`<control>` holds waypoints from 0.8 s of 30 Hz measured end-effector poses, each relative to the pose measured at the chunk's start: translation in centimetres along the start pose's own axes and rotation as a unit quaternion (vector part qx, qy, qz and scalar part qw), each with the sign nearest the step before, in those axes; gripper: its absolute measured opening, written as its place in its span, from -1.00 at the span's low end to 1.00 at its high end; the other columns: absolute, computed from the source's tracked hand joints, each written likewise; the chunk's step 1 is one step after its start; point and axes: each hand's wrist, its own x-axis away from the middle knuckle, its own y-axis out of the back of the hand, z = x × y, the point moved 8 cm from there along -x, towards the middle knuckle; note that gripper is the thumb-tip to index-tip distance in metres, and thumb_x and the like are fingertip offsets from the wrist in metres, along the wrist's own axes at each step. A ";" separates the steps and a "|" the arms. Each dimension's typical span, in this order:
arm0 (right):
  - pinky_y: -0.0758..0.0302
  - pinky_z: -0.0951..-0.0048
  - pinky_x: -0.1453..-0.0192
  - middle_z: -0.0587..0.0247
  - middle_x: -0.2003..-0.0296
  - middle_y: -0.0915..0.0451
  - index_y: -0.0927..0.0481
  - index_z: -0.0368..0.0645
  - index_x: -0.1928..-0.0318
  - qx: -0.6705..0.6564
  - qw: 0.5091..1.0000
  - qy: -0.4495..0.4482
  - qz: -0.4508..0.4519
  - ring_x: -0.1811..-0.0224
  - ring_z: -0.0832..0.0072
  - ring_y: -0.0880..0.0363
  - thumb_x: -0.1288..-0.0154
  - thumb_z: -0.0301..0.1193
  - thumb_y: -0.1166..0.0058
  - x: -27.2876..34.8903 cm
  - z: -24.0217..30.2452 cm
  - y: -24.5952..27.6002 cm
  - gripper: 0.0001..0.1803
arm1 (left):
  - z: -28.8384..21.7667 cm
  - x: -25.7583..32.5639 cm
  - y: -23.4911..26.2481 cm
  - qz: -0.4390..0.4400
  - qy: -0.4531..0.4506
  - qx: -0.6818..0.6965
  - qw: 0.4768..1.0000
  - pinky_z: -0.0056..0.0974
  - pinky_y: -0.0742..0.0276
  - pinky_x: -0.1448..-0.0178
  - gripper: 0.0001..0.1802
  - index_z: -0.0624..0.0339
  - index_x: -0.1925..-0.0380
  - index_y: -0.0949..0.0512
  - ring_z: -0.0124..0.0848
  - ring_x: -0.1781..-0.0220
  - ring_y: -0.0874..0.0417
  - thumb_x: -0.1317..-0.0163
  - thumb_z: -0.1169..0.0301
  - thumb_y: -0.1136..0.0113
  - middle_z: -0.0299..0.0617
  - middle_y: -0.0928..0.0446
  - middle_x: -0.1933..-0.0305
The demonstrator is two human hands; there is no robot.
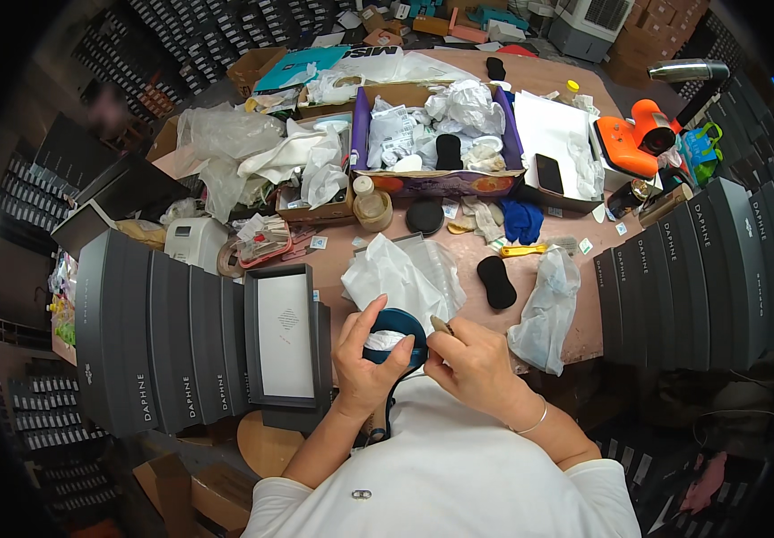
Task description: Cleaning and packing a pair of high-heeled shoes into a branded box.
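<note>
Hands meet low in the middle of the view, right at the near edge of the pinkish-brown tabletop (584, 296). Left hand (367, 359) curls around a dark blue rounded shoe (397, 325), thumb up along its near side and fingers wrapped over the left rim, so it has a firm hold on it. White crumpled tissue paper (385, 340) fills the shoe's opening. Right hand (476, 363) sits just beside the shoe on its right, fingers bunched closed, pinching a small tan object (441, 325) whose nature I cannot tell; its tip points up toward the shoe's rim. A thin silver bracelet (530, 421) rings that wrist.

Just behind the shoe, a sheet of white tissue paper (400, 273) lies rumpled on the tabletop, and to its right a black oval insole pad (497, 281) lies flat beside a crumpled clear plastic bag (548, 305). To the left of the hands, an open dark grey shoebox (286, 336) shows its pale lining, standing next to a row of stacked dark grey shoeboxes (154, 332). Another bank of dark grey boxes (700, 269) rises on the right. Farther back, a purple-sided cardboard tray (441, 182) holds white wrappings, and an orange handheld device (638, 139) rests near the far right corner.
</note>
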 end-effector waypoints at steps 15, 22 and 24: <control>-0.41 0.58 0.45 0.24 0.45 -0.49 -0.53 -0.29 0.36 -0.225 0.942 -0.247 -0.036 0.52 0.60 -0.47 -0.13 -0.58 -0.14 4.4 -10.9 -0.8 -0.93 | 8.7 0.6 -1.9 -0.001 0.165 0.273 0.948 -0.45 -0.34 -0.01 -0.38 0.31 -0.14 -0.49 -0.55 0.18 -0.45 -0.14 0.13 -0.21 -0.33 -0.51 0.22; -0.41 0.60 0.35 0.32 0.43 -0.54 -0.59 -0.26 0.22 -0.333 0.924 -0.176 0.060 0.44 0.66 -0.48 -0.19 -0.54 -0.17 1.6 -5.2 -2.9 -0.87 | 8.4 0.9 -2.8 0.021 0.173 0.296 0.939 -0.45 -0.33 0.03 -0.32 0.33 -0.13 -0.48 -0.56 0.21 -0.44 -0.11 0.06 -0.22 -0.33 -0.49 0.25; -0.43 0.61 0.36 0.34 0.44 -0.55 -0.59 -0.25 0.22 -0.353 0.917 -0.167 0.081 0.44 0.67 -0.48 -0.17 -0.54 -0.18 1.2 -4.9 -3.5 -0.86 | 8.0 0.9 -2.8 0.024 0.160 0.287 0.944 -0.45 -0.33 0.04 -0.31 0.33 -0.13 -0.48 -0.56 0.21 -0.44 -0.10 0.04 -0.22 -0.33 -0.48 0.26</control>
